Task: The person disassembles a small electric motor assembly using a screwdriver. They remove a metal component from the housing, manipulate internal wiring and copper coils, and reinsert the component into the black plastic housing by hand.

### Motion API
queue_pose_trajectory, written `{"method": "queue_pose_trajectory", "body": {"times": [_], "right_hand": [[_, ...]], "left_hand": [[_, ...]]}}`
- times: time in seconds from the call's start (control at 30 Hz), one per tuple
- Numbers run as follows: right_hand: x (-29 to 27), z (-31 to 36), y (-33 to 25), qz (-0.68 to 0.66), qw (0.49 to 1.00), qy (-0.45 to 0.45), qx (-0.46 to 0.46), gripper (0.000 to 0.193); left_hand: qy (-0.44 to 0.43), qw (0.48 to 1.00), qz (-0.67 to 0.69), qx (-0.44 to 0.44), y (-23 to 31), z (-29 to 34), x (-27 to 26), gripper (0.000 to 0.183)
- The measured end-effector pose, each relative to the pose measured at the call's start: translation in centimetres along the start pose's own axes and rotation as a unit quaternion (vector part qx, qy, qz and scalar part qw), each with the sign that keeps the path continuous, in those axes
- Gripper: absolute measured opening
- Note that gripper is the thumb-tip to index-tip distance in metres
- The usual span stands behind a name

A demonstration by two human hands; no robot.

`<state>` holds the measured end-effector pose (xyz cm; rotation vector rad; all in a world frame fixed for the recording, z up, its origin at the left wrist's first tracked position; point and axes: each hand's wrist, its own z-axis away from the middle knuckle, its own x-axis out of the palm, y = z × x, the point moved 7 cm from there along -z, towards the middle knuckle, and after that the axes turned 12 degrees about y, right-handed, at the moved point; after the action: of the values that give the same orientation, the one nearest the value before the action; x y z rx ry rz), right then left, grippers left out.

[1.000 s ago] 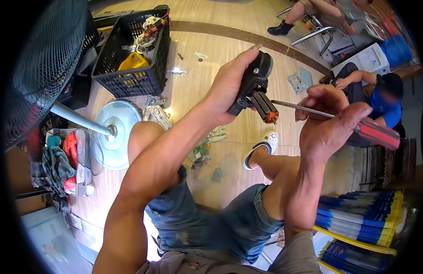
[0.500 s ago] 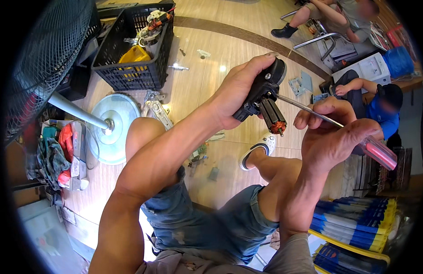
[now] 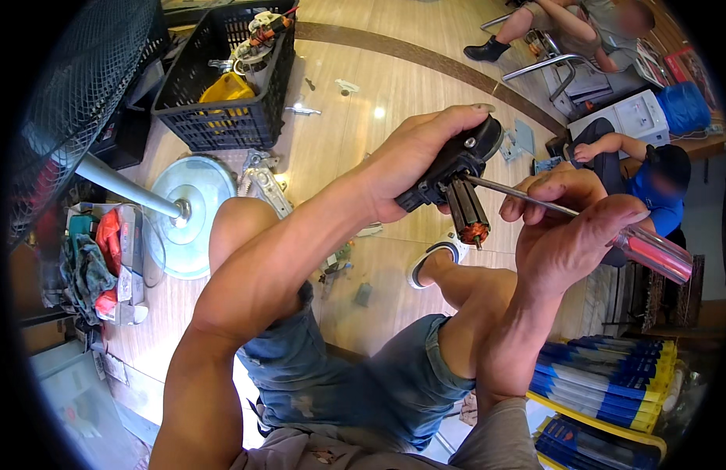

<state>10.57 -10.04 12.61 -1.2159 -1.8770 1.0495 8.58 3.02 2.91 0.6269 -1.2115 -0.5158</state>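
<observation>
Raised in front of me, my left hand (image 3: 402,160) grips the black housing (image 3: 469,149) of a small electric motor assembly, thumb over its rounded top. From the housing hangs the ribbed armature (image 3: 467,202), with copper windings and a shaft end pointing down. My right hand (image 3: 563,239) is closed around a screwdriver (image 3: 657,253) with a clear reddish handle. Its metal shank runs left to the joint between housing and armature, where the tip appears to touch. The exact contact spot is too small to make out.
A black plastic crate (image 3: 222,125) of parts stands at far left, beside a fan's round base (image 3: 192,207). A box of rags (image 3: 104,258) lies nearer. Metal parts (image 3: 265,184) lie on the floor. Blue-yellow packages (image 3: 606,384) fill a rack at right. Two other people sit far right.
The housing and armature have tilted slightly, their top shifting right and down. The screwdriver's handle has moved a little right and up, and its shank lies flatter.
</observation>
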Motion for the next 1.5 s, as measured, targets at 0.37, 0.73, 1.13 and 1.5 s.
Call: {"method": "queue_pose_trajectory", "body": {"times": [0.37,0.73,1.13,1.5], "right_hand": [[0.8,0.1,-1.0,0.050,0.991,-0.072,-0.097,0.065],[-0.1,-0.3,-0.2,0.054,0.997,-0.003,-0.048,0.062],[0.2,-0.7,0.2,0.030,0.999,-0.024,0.007,0.061],[1.3,-0.8,-0.7,0.045,0.999,0.003,-0.018,0.030]], "left_hand": [[0.008,0.997,-0.048,0.053,-0.1,-0.9,-0.1,0.040],[0.024,0.998,-0.049,0.027,-0.4,-0.8,-0.5,0.038],[0.021,0.998,-0.054,-0.007,-0.1,0.0,-0.5,0.038],[0.018,0.999,-0.023,-0.020,-0.4,0.3,-0.2,0.034]]}}
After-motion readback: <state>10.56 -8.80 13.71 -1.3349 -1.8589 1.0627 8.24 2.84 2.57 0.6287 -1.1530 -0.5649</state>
